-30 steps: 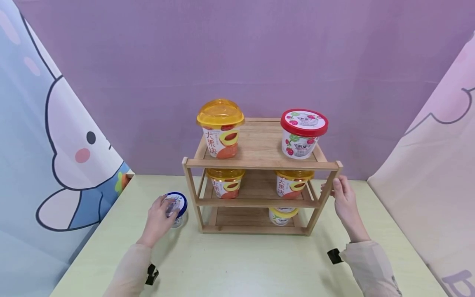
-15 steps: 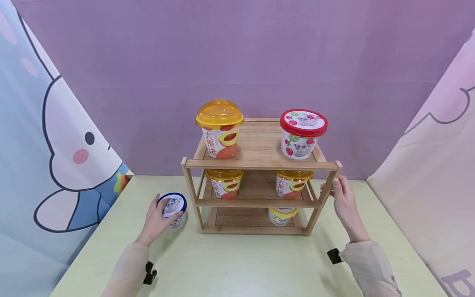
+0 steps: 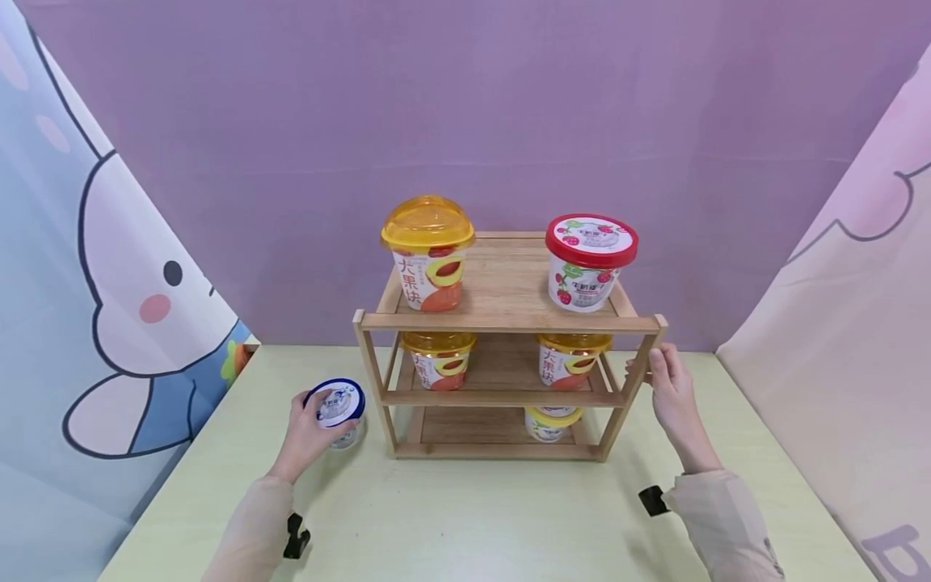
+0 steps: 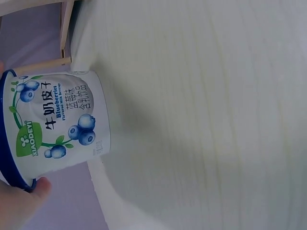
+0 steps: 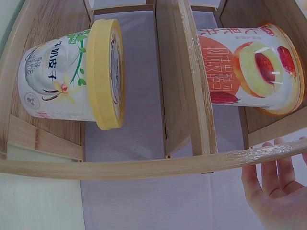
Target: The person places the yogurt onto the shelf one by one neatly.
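Observation:
My left hand [image 3: 309,431] grips a white cup with a blue lid [image 3: 340,404] by its lid rim, thumb on the near side and fingers on the far side. In the left wrist view, blueberries are printed on this milk drink cup [image 4: 60,115], its base close to the tabletop and a thumb [image 4: 41,187] at the rim. Across the table, my right hand [image 3: 672,396] holds the right front post of a three-level wooden shelf [image 3: 509,323]. In the right wrist view, fingers [image 5: 271,177] pass behind that post [image 5: 129,165].
On the shelf's top stand a yellow-domed peach cup [image 3: 429,275] and a red-lidded cup [image 3: 585,279]. Two peach cups [image 3: 440,368] occupy the middle level. A yellow-lidded cup [image 3: 549,424] sits at the right of the bottom level. Behind hangs a purple cloth [image 3: 465,121].
My left fingers have shifted from over the blue lid's top to around its rim. The cup has barely moved. My right hand stays at the shelf post, and the view has turned slightly.

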`<action>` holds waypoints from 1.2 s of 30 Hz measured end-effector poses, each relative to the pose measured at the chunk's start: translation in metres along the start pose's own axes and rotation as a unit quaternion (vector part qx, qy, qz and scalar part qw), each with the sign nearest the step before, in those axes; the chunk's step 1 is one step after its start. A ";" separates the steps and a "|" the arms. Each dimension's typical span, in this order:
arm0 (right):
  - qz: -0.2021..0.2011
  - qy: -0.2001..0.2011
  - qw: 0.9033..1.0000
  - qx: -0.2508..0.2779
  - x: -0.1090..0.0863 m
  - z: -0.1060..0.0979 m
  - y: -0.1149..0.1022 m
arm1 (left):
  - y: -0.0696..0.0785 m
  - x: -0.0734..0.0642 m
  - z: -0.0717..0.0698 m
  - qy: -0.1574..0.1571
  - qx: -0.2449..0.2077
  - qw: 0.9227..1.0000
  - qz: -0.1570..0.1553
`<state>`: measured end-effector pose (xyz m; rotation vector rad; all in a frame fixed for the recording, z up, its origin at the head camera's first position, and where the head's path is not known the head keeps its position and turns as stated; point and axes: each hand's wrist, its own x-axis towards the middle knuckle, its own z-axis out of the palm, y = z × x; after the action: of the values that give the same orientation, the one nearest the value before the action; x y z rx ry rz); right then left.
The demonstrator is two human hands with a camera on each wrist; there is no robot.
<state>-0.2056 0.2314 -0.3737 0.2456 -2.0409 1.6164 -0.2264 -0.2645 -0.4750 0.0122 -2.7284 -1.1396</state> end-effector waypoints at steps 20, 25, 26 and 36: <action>0.004 0.002 1.000 -0.001 0.001 -0.001 0.005 | 0.009 -0.010 -0.005 0.032 -0.007 0.999 -0.012; 0.000 0.002 1.000 0.008 0.001 -0.001 0.005 | 0.013 -0.015 -0.006 0.037 -0.004 0.999 -0.005; -0.002 0.002 1.000 0.008 0.000 0.000 0.002 | 0.014 -0.017 -0.006 0.038 -0.003 0.999 -0.003; -0.005 -0.002 1.000 0.006 0.001 -0.001 0.005 | 0.030 -0.031 -0.011 0.056 0.008 0.998 0.024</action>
<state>-0.2089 0.2339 -0.3773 0.2633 -2.0309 1.6227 -0.1925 -0.2482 -0.4513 0.0111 -2.6245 -1.0715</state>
